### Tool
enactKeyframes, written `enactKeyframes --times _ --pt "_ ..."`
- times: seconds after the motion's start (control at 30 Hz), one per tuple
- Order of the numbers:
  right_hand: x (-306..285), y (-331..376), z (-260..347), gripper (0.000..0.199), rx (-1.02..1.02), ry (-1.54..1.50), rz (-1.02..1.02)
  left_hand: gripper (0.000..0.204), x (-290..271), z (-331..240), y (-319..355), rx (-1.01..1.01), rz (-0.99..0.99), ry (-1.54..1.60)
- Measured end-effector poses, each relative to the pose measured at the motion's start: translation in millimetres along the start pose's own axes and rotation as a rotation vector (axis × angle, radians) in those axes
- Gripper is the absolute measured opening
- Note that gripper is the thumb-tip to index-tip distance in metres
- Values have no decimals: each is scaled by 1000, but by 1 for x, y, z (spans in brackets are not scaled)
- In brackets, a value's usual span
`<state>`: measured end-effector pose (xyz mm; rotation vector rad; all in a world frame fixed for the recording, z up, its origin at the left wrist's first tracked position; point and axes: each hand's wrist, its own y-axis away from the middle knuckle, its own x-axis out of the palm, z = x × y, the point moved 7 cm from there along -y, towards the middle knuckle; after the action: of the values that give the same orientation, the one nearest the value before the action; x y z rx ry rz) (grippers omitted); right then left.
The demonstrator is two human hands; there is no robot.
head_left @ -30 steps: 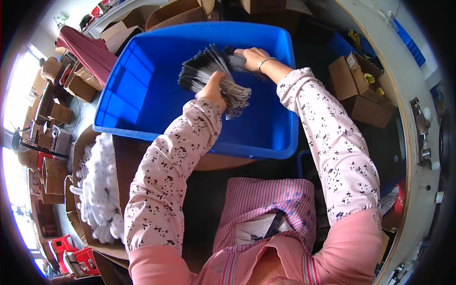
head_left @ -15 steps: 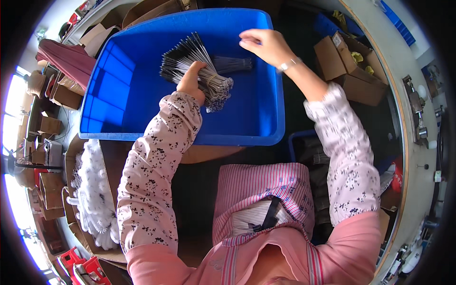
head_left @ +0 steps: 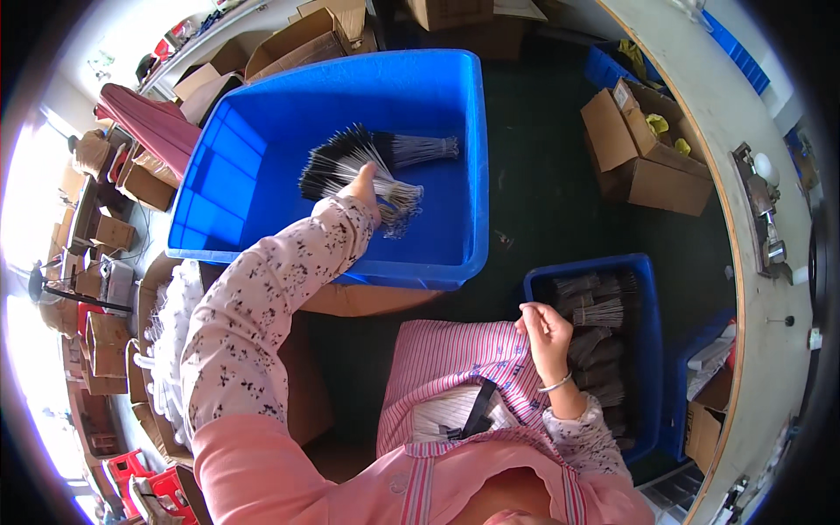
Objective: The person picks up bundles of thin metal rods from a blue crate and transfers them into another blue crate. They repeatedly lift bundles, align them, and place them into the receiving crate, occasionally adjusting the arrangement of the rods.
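Inside the large blue tub (head_left: 477, 175), my left hand (head_left: 362, 187) is closed on a bundle of thin wire brushes (head_left: 328, 168). Their black bristle ends fan out to the far left, while the looped wire ends point toward the near right. Just beyond it in the tub lies a second tied bundle of wire brushes (head_left: 424, 149). My right hand (head_left: 548, 339) is low on the right, between my striped apron (head_left: 455, 350) and a smaller blue bin (head_left: 652, 350). Its fingers are curled together, and anything pinched in them is too small to make out.
Several dark bundles (head_left: 599, 350) fill the smaller bin. An opened cardboard box (head_left: 661, 179) stands at the far right, beside a long pale bench (head_left: 700, 114). White bristly pieces (head_left: 171, 350) sit in a carton on the left.
My right hand has come from above the tub's right rim down toward me, beside the smaller bin. My left hand stays on the bundle. The view has shifted, showing more of the smaller bin.
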<state>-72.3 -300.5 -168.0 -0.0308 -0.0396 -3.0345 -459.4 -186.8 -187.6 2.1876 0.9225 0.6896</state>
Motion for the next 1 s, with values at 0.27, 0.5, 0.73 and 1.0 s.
enactKeyframes --times 0.27,0.5,0.73,1.0 --pt "11 18 13 11 -66 113 83 42 57 9 70 389 633 -1337" --pt "-110 35 -63 18 79 291 -323 32 110 -17 130 726 529 -939" --pt "-220 71 -218 28 454 -281 -935 34 173 30 252 1550 592 -927" --pt "-215 -26 -290 67 683 74 -1147 19 177 64 233 1607 701 -1581"
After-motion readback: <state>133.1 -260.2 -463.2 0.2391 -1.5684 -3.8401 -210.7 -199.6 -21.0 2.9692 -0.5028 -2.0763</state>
